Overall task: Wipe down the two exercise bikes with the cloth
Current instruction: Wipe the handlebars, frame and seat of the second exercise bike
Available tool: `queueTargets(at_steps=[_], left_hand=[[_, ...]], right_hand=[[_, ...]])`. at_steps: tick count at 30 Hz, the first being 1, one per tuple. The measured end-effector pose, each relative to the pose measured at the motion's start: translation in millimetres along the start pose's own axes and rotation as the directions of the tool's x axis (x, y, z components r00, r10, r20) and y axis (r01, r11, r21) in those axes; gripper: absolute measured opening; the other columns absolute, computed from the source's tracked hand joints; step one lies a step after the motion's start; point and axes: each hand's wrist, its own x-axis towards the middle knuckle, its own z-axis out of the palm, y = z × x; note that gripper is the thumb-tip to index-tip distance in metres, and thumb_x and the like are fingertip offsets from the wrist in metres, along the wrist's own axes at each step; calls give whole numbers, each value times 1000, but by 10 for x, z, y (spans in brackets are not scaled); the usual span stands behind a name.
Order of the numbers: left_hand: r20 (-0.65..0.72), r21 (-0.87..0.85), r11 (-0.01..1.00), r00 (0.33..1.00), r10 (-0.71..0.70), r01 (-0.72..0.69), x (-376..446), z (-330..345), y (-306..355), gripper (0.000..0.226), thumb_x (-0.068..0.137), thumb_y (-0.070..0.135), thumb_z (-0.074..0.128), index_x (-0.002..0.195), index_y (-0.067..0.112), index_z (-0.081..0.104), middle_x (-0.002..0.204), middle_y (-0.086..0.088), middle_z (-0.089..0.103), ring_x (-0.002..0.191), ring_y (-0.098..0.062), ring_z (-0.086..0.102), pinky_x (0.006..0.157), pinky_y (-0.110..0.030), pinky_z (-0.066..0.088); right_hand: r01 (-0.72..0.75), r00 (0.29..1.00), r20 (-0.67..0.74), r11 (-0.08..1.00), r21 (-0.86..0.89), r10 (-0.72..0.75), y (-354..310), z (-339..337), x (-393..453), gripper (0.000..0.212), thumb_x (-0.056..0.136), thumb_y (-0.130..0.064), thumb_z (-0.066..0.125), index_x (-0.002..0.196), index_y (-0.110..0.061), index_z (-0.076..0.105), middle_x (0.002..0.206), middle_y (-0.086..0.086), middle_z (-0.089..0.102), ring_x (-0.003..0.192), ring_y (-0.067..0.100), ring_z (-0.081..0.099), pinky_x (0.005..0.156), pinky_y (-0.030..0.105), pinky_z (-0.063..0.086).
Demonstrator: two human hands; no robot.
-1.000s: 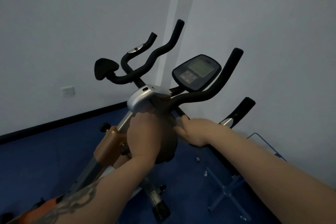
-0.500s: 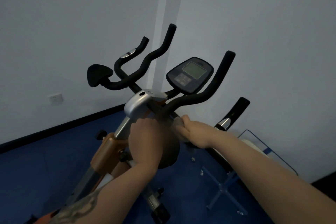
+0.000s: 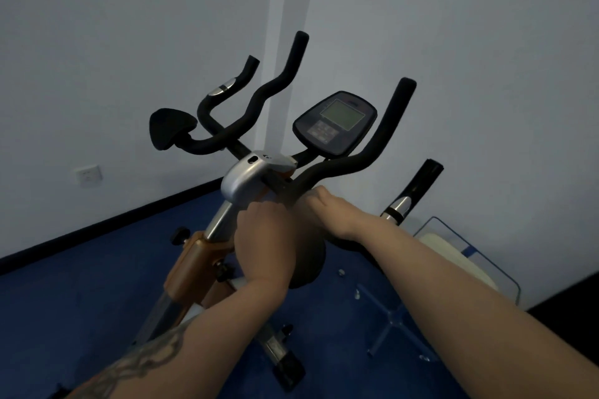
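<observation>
Grey cloth (image 3: pixel 306 246): bunched under both hands, just below the bike's (image 3: pixel 249 178) handlebar stem.
Left hand (image 3: pixel 262 243): fingers curled round the cloth.
Right hand (image 3: pixel 327 209): fingers hidden; grip cannot be told.

One head-worn camera looks forward and down, close over the exercise bike's handlebars (image 3: pixel 337 168) toward a room corner.

console (image 3: pixel 335 122) behind stem cap (image 3: pixel 246 176) | wall socket (image 3: pixel 88 175) far left | tray (image 3: pixel 466 259) right
</observation>
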Motion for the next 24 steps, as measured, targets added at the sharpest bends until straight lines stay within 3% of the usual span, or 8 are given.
queueTargets(at_steps=[2,4,6,8,12,18,22,24], left_hand=[[34,37,999,999,39,-40,3,-17,1,19,95,23,47,83,15,60,86,1,53,83,-17,48,73,-42,45],[57,86,992,995,86,-91,12,-35,3,14,92,25,51,85,20,62,90,4,55,88,-17,49,76,-38,42],[82,167,977,989,124,-136,29,-32,12,12,91,28,55,86,22,65,93,6,57,95,-17,48,82,-34,37],[111,249,953,982,151,-175,41,-31,15,12,90,30,58,86,23,68,98,7,61,101,-19,47,87,-33,32],[172,321,905,957,232,-277,98,-28,71,14,89,32,58,86,24,69,103,8,64,108,-19,49,94,-35,29],[389,341,768,825,409,-541,268,26,214,25,93,34,48,98,25,70,110,10,63,111,-14,50,97,-31,29],[491,218,761,742,456,-611,299,135,283,25,94,33,43,91,26,67,95,13,64,93,-8,57,96,-27,33],[490,172,783,742,458,-597,263,156,260,28,94,34,42,88,27,68,88,13,66,84,-6,59,90,-25,36]], right_hand=[[73,997,37,995,-68,-71,106,-9,-203,38,101,-42,33,129,-16,31,98,11,58,87,27,56,75,35,40],[134,990,83,925,-356,-111,272,-106,-416,32,99,-45,33,121,-23,31,85,1,56,80,25,57,75,36,39],[165,984,37,812,-559,-174,460,-302,-604,28,95,-41,31,118,-27,38,92,-4,57,93,22,58,101,41,31],[105,970,-99,752,-650,-221,609,-386,-733,38,93,-38,31,126,-29,47,107,-5,58,109,16,51,117,41,7],[31,858,-456,910,-413,-236,416,80,-811,38,85,-37,36,103,-23,67,90,-3,60,93,18,54,113,41,21],[154,763,-420,770,-619,-491,721,-159,-765,27,79,-33,49,86,-16,70,75,-1,65,75,19,62,117,44,24],[64,599,-755,956,-287,-267,792,-3,-800,29,81,-24,48,99,-16,71,110,0,67,111,17,59,119,47,14],[99,570,-782,966,-240,-252,755,231,-779,28,80,-22,50,100,-16,70,119,2,64,123,20,53,119,45,12]])
